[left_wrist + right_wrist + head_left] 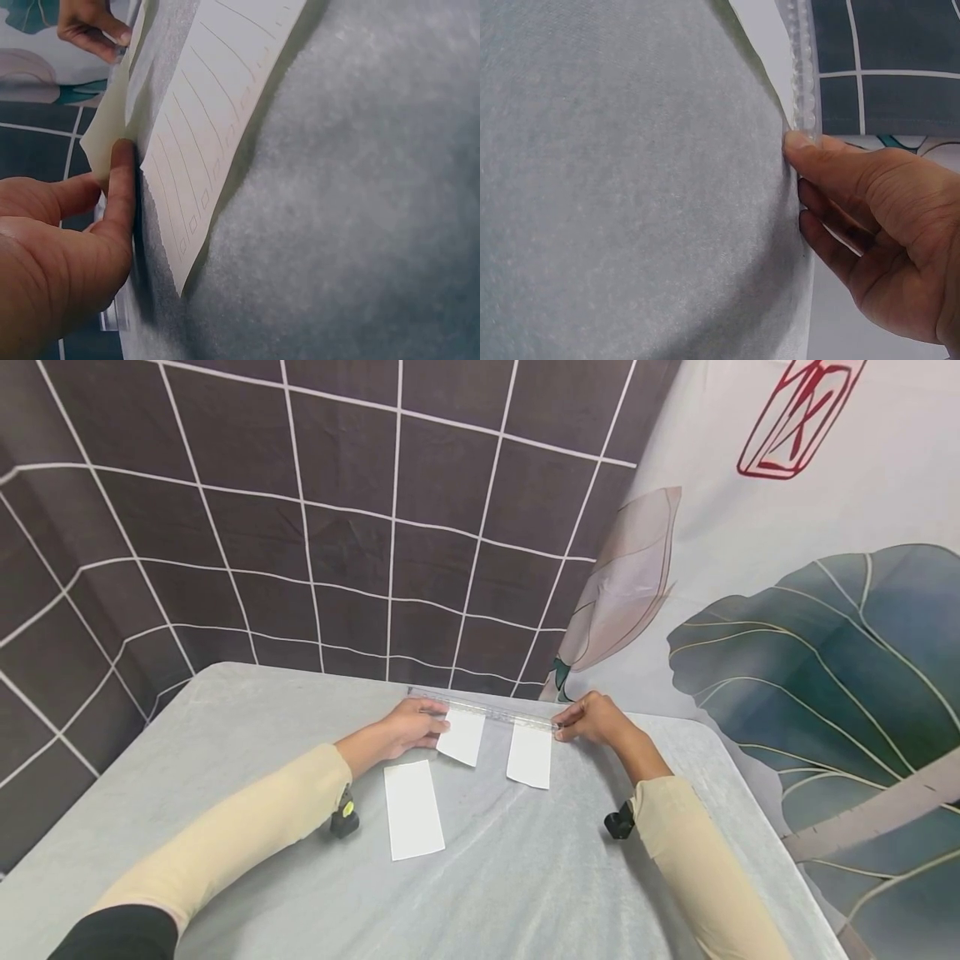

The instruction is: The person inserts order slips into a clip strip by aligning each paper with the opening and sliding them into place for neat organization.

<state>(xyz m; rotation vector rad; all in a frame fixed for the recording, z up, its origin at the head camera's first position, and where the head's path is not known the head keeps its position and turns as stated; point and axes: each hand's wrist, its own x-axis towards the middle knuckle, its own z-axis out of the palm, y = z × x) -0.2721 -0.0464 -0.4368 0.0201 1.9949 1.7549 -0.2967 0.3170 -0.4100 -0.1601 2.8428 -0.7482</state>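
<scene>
A clear plastic strip, ruler-like with a bumpy edge, runs along the back of the table between the hands. My left hand pinches a white paper slip near the strip's left part; in the left wrist view its fingers lie on both sides of that slip. My right hand grips the strip's right end between thumb and fingers. Beside it, a second white slip meets the strip at its upper edge. A third slip, lined with small checkboxes in the left wrist view, lies nearer me.
A pale grey cloth covers the table. Behind it hangs a dark curtain with a white grid. To the right is a white cloth with a large leaf print. Small black devices sit at both wrists.
</scene>
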